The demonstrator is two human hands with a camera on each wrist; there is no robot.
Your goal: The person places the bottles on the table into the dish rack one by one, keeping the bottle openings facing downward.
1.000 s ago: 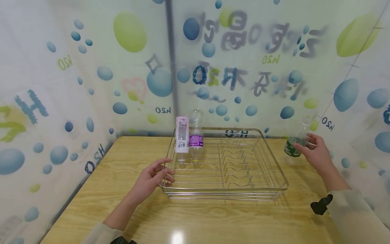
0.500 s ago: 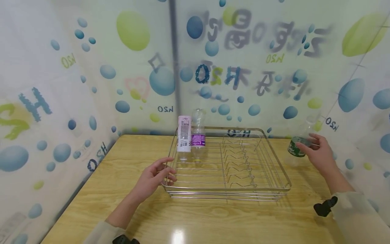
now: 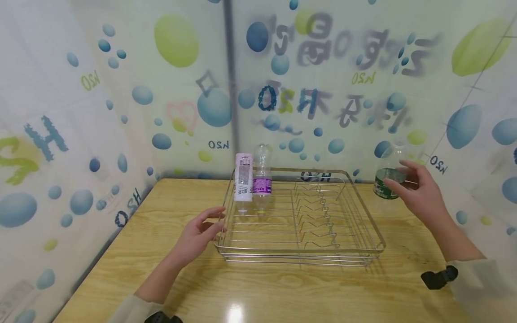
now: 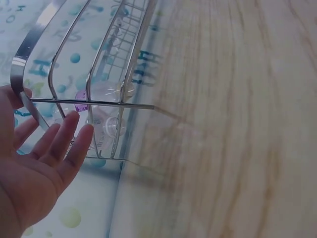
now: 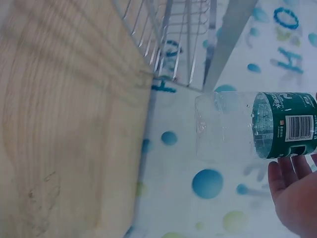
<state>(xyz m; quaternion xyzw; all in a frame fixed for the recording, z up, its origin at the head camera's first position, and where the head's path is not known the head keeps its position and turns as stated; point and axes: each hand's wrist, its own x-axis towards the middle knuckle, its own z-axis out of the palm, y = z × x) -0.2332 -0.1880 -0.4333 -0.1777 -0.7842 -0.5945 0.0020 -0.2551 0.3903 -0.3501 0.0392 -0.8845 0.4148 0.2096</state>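
My right hand grips a clear plastic bottle with a green label, thumb in front and fingers behind. The bottle stands upright just right of the rack, and in the right wrist view its base shows off the wooden surface. At the rack's front left corner is my left hand, fingers loosely spread beside the wires and holding nothing. Inside the metal wire dish rack, two bottles stand upside down at the left: one with a pink-white label, one with a purple label.
The rack sits on a wooden table. A row of bent wire dividers runs along its right half. Behind and at both sides hangs a patterned curtain with blue and green dots.
My right hand has lifted the green-label bottle and brought it slightly left, toward the rack. My left hand has drawn slightly left from the rack's side. The two bottles in the rack stay put.
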